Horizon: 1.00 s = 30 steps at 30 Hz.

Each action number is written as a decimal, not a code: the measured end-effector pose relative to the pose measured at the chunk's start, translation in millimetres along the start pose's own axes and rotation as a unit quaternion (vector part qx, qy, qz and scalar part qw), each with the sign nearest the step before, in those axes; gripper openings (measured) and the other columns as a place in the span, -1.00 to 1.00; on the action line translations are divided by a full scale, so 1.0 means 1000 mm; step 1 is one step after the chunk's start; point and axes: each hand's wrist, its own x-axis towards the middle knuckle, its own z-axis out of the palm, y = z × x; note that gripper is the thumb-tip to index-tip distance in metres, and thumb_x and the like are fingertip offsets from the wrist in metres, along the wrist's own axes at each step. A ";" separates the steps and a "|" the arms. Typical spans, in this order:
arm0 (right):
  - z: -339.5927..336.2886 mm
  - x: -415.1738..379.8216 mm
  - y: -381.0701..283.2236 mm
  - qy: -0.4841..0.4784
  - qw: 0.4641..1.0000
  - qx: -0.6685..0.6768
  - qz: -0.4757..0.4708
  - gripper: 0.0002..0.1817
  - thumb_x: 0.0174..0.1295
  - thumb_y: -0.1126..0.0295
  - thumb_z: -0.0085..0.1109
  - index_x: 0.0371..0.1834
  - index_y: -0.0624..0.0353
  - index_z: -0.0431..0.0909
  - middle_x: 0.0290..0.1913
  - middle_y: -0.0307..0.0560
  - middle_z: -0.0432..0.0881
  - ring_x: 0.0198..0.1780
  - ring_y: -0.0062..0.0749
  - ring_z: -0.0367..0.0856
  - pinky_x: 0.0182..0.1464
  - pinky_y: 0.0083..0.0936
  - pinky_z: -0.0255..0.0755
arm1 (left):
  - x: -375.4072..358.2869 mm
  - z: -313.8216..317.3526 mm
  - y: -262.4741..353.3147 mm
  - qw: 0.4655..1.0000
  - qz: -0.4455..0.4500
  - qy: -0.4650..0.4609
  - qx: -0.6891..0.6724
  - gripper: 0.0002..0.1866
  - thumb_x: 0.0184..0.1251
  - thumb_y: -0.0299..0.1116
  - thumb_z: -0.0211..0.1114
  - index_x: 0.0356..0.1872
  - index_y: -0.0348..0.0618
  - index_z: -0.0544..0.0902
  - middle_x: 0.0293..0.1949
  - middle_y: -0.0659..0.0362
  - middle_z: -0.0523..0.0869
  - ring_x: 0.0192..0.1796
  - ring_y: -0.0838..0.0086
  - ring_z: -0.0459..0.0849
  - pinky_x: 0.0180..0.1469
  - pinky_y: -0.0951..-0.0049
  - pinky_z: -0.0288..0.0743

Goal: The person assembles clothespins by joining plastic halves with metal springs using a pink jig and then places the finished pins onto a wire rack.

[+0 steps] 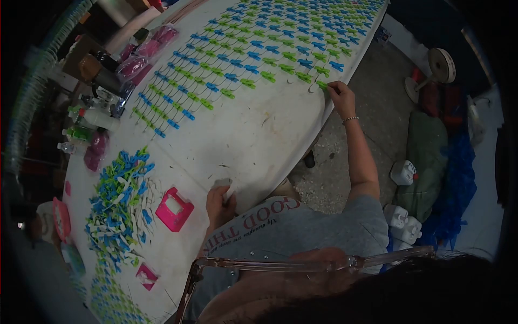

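Observation:
At the table's right edge, my right hand (342,100) pinches a green clothespin (322,85) between thumb and fingers. Beside that clothespin a small hook (311,90) shows on the table. My left hand (220,206) is low over the table near my body, its fingers curled in. A greyish, blurred piece (222,182) is at its fingertips; I cannot make out what it is. Rows of blue and green clothespins (232,62) with thin wire hooks cover the far part of the table. To the left of my left hand stands a pink holder (174,209) with something white inside.
A heap of loose blue, green and white clothespins (116,208) lies on the left of the white table (237,129). Bottles (100,119) and pink packages (141,59) line its far left edge. On the floor at right are white jugs (403,173) and a spool (441,65).

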 end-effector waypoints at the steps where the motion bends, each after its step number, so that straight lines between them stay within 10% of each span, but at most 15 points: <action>1: 0.000 0.002 0.001 0.001 1.000 -0.001 -0.006 -0.87 0.17 0.45 0.25 -0.24 0.25 0.63 -0.38 -0.20 0.66 -0.35 -0.65 0.56 -0.23 -0.64 0.45 | 0.000 0.001 0.000 1.000 0.005 0.003 0.006 -0.66 -0.01 -0.55 0.36 -0.14 -0.16 0.58 -0.21 0.04 0.60 -0.25 0.20 0.57 -0.27 0.37 0.49; 30: 0.003 0.010 0.001 -0.009 0.999 -0.014 -0.027 -0.85 0.12 0.44 0.27 -0.26 0.23 0.65 -0.45 -0.16 0.64 -0.42 -0.61 0.55 -0.28 -0.60 0.46 | 0.000 0.001 0.000 0.999 0.026 0.023 0.018 -0.67 -0.08 -0.58 0.37 -0.20 -0.14 0.61 -0.18 0.01 0.60 -0.13 0.11 0.60 -0.13 0.30 0.51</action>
